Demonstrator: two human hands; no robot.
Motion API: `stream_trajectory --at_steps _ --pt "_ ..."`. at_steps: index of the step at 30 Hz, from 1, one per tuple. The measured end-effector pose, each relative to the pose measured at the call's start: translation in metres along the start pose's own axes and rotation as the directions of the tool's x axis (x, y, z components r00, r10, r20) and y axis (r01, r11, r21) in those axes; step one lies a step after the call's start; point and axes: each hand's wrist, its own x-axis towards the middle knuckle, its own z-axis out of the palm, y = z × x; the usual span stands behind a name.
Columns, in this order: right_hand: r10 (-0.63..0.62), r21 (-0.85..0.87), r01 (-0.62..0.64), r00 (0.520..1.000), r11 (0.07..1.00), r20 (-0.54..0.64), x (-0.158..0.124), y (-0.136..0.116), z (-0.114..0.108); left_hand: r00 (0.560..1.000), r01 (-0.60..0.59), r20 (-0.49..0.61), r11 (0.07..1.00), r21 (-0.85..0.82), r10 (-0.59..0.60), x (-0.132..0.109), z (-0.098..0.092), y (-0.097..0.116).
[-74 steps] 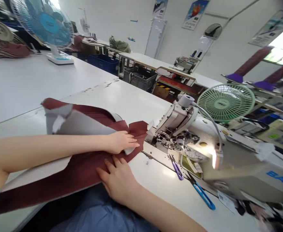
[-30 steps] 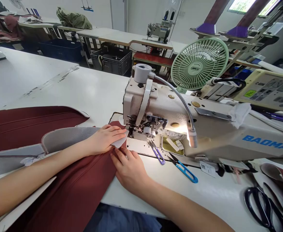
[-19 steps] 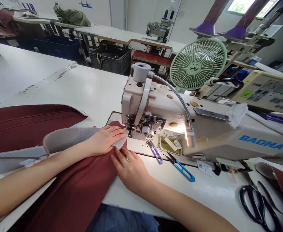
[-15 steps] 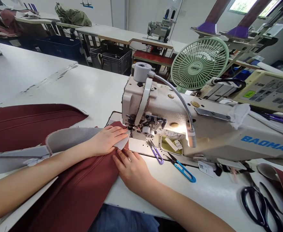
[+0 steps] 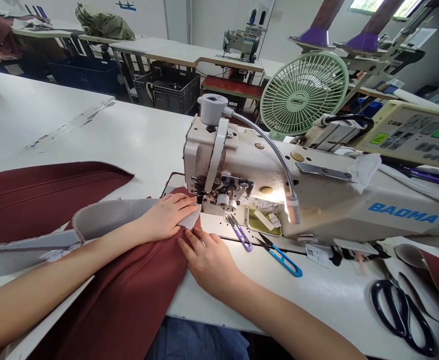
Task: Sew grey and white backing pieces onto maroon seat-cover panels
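Note:
A dark red fabric piece (image 5: 122,295) with grey backing (image 5: 110,215) lies across the white table (image 5: 129,140), its tip under the needle of a cream sewing machine (image 5: 249,175). My left hand (image 5: 169,215) lies flat on the grey folded edge, fingers stretched toward the presser foot. My right hand (image 5: 208,260) rests flat on the red fabric just in front, fingers spread and pointing at the seam. Neither hand grips anything.
Purple thread snips (image 5: 239,233) and blue thread snips (image 5: 281,256) lie on the machine bed. Large black scissors (image 5: 403,310) sit at the right front. A green fan (image 5: 304,95) stands behind the machine, a control panel (image 5: 414,132) to its right. Other sewing tables and crates are farther back.
The view has swung right onto the machine. The fabric tip and both hands have moved up to the needle; over the last second the hands stay almost still on the fabric.

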Motion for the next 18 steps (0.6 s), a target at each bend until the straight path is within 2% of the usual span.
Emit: stream_trajectory --at_steps 4,7,10,13,18 --pt "0.011 -0.034 -0.011 1.000 0.999 -0.007 0.000 0.001 0.000 1.000 0.010 0.002 1.000 0.003 -0.010 0.003 -0.001 -0.001" --pt "-0.025 -0.096 0.023 0.999 0.995 -0.025 -0.003 -0.004 -0.002 0.999 -0.033 -0.004 0.999 0.013 0.033 -0.003 -0.002 -0.003" --pt "-0.058 -0.118 0.060 0.998 0.991 0.018 -0.008 -0.010 -0.006 0.986 -0.146 -0.072 0.989 0.032 0.148 -0.012 0.000 -0.007" --pt "-0.096 -0.124 0.102 0.994 0.987 0.057 -0.010 -0.013 -0.010 0.955 -0.236 -0.167 0.969 0.074 0.245 -0.017 0.004 -0.009" --pt "-0.068 -0.102 0.082 0.989 0.991 0.133 -0.006 -0.010 -0.015 0.927 -0.242 -0.251 0.957 0.162 0.277 -0.011 0.006 -0.009"
